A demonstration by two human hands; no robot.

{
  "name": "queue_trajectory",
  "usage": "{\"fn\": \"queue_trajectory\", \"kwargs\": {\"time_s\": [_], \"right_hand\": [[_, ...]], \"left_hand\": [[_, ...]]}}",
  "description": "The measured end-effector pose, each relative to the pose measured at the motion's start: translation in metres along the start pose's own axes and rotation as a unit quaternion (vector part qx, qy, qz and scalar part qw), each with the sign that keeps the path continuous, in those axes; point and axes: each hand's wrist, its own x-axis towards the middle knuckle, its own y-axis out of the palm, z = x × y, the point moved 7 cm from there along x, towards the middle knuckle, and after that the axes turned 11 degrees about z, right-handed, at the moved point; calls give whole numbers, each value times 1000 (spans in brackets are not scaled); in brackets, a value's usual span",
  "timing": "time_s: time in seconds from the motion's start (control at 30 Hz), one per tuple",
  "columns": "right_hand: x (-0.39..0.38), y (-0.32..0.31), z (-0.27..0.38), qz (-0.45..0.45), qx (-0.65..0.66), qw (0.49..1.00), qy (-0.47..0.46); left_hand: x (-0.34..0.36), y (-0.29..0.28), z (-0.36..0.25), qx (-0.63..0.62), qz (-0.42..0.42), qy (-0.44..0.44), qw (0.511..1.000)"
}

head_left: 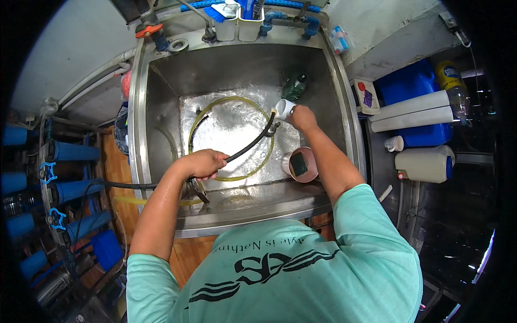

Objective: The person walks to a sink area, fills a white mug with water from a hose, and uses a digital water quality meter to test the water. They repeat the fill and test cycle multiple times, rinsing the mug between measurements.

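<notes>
My left hand (203,163) is closed around a black hose (252,144) above the steel sink (141,118). The hose's pale-tipped end is at the mouth of a white cup (284,109); whether it reaches inside is hard to tell. My right hand (304,117) grips that cup from its right side, over the sink's right half. Beneath the hose, a loop of yellowish clear tubing (190,126) lies on the sink floor. A pinkish container (309,173) with a dark green scouring pad (299,162) in it stands below my right forearm.
A green bottle (294,88) rests by the sink's back right corner. White holders (226,29) with brushes stand on the back ledge. To the right are white rolls (412,113), a blue container (431,137) and a beige jug (423,164). Blue cylinders (78,151) line the left.
</notes>
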Motion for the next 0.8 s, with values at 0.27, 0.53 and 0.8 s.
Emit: {"fn": "queue_trajectory", "kwargs": {"time_s": [0.27,0.53,0.8], "right_hand": [[9,-9,3,-23,-17,999,14],[6,-17,14,-8,-38,999,-2],[10,-16,7,4,-35,999,-6]], "left_hand": [[4,-11,-3,-2,-2,9,1000],[4,-12,-1,9,4,18,1000],[5,-12,-1,8,9,21,1000]]}}
